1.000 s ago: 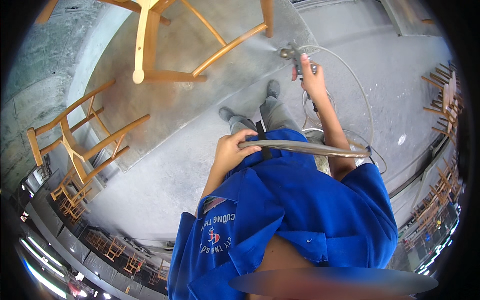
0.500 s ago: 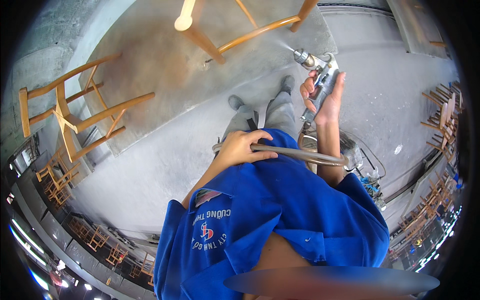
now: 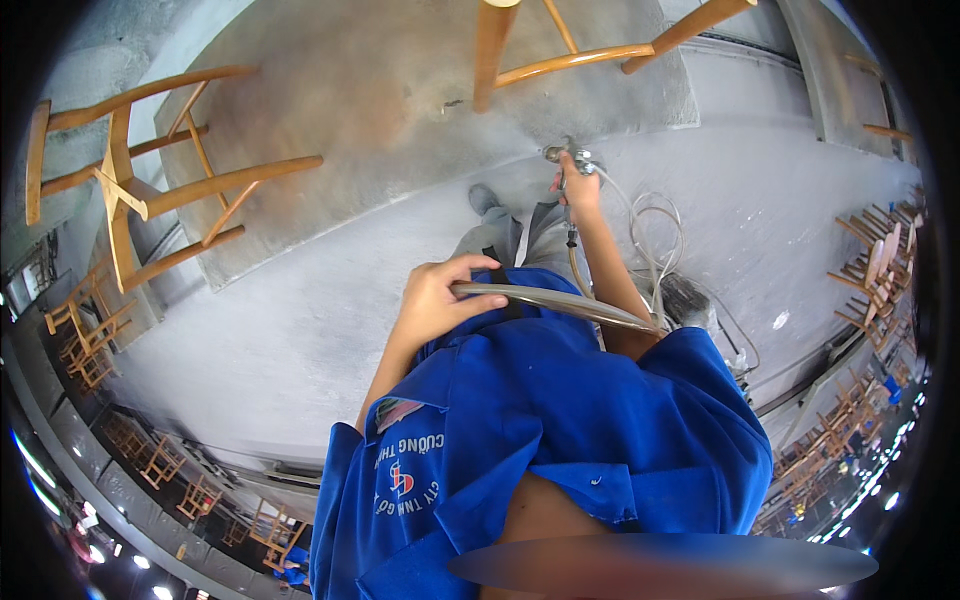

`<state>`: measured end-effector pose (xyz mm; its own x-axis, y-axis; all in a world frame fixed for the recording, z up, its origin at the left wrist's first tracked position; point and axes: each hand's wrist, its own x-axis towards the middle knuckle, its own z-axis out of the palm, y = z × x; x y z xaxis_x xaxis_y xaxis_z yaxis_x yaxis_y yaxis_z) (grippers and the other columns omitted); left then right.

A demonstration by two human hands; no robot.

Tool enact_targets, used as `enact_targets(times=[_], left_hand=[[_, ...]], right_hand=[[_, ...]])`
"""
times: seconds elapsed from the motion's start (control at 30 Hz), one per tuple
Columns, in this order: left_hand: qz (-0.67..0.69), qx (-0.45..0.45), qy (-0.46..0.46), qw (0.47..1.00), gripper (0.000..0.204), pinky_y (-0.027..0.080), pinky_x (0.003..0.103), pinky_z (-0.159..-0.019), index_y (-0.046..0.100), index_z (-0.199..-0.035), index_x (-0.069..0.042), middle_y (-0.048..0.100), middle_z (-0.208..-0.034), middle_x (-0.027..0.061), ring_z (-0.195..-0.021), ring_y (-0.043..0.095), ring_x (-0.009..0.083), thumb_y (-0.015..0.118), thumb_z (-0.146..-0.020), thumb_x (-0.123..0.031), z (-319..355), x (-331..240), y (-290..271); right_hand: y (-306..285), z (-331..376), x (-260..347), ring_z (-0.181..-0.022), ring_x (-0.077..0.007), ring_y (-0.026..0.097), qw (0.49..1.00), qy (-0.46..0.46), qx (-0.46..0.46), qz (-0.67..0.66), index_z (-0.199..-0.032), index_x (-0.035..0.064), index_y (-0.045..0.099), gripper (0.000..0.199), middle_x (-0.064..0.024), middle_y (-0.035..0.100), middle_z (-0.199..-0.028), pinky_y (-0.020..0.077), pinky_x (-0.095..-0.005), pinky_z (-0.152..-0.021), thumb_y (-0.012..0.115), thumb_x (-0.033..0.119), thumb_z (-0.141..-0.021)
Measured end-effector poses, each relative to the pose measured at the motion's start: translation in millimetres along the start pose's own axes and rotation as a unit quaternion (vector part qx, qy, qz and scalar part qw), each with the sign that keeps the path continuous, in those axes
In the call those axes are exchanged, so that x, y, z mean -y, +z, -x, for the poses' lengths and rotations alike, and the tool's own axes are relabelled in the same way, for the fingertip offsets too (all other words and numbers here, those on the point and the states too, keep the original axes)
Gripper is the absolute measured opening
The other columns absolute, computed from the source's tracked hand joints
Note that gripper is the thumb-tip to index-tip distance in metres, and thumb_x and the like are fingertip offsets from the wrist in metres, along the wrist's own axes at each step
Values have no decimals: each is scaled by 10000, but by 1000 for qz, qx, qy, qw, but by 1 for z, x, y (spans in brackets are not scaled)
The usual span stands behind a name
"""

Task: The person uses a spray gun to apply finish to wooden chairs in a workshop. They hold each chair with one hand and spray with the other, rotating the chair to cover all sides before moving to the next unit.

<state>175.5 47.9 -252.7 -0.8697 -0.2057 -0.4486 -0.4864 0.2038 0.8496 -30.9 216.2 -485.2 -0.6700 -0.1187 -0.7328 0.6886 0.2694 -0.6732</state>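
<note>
Over the shirt (image 3: 620, 400), the left hand (image 3: 432, 300) pinched a hose (image 3: 560, 301) between thumb and fingers. Farther out, the right hand (image 3: 581, 190) was wrapped around a spray gun (image 3: 567, 160), near the slab's (image 3: 400, 150) edge. Beyond was one chair (image 3: 575, 61) (cut off at the top), with another chair (image 3: 240, 181) off left.

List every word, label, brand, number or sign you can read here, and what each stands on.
Blue shirt: white lettering, upside down in the picture, around a red-and-white emblem; wording not copied out.
Spray gun in the right hand: too small to make out any.
Hose: none visible.
Wooden chair at left: none visible.
</note>
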Motion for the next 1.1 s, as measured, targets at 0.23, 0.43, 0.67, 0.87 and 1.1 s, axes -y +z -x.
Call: enact_targets(times=[0.23,0.43,0.67,0.87,1.1], left_hand=[[203,-71,15,976,482,300,233,-544,667,-1153,-53,471,-604,-60,-567,398,43,846,-721,-170,36,69,-19],[305,-101,90,943,545,304,223,-555,657,-1177,-47,491,-618,-70,-583,419,35,853,-753,-327,28,88,-8],[209,38,156,965,491,361,229,-550,680,-1160,-121,486,-613,-37,-576,435,53,859,-731,-279,-37,13,6],[200,65,202,957,466,374,253,-528,700,-1108,-119,431,-557,-23,-537,421,78,873,-704,-272,-60,-50,11],[140,46,195,970,460,261,258,-502,703,-1091,-109,396,-535,-36,-513,356,69,881,-696,-263,-68,-65,21]], right_hand=[[68,43,31,-863,-407,669,843,-264,112,455,-1060,40,660,390,-224,699,-900,518,-483,-757,650,400,-910],[53,138,144,-924,-423,651,757,-341,105,547,-1102,40,640,393,-228,691,-986,524,-486,-783,635,383,-911],[-24,252,226,-783,-247,705,747,-561,-38,356,-1104,-25,640,302,-155,706,-862,538,-352,-687,700,193,-905],[-51,262,249,-611,-85,593,938,-338,35,60,-1014,-11,634,209,-45,646,-748,322,-194,-389,627,191,-963],[-79,167,282,-597,-95,587,931,-357,-73,-26,-972,36,636,216,-32,619,-718,315,-205,-395,605,250,-978]])
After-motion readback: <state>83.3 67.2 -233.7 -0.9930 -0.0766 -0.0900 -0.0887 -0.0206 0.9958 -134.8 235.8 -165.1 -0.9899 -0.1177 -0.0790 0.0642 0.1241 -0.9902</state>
